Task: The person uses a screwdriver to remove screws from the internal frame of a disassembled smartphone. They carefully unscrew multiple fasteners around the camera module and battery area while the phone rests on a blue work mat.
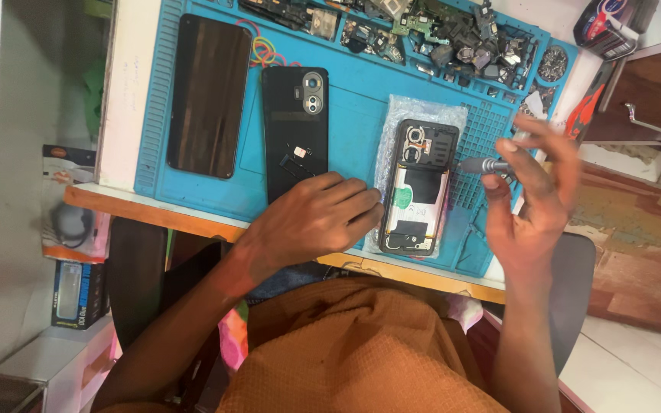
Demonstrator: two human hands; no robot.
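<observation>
The left hand (311,222) lay palm down on the blue mat (361,115), its fingers loosely spread and gripping nothing. The fingertips rested at the left edge of the opened phone (418,187), and the hand covered the lower end of the back cover (294,130). The right hand (533,191) was raised just right of the opened phone, thumb and fingers pinching a small grey screwdriver (485,165). The tool pointed left toward the phone's upper right edge; whether its tip touched the phone could not be told. The hand was partly blurred.

The opened phone lay face down on a sheet of clear bubble wrap (422,111), its back off, with the camera module at the top, a white part in the middle and dark parts below showing. The back cover, black with two camera rings, lay just left of it on the mat, a tiny part (298,151) sitting on it. Further left lay a dark screen panel (210,95), with coloured rubber bands (267,52) between its top and the cover's.

Along the mat's far edge sat a jumble of small phone parts (437,34). The mat lay on a white table with a wooden front edge (154,210). To the right stood a brown drawer (656,95) with a metal handle.
</observation>
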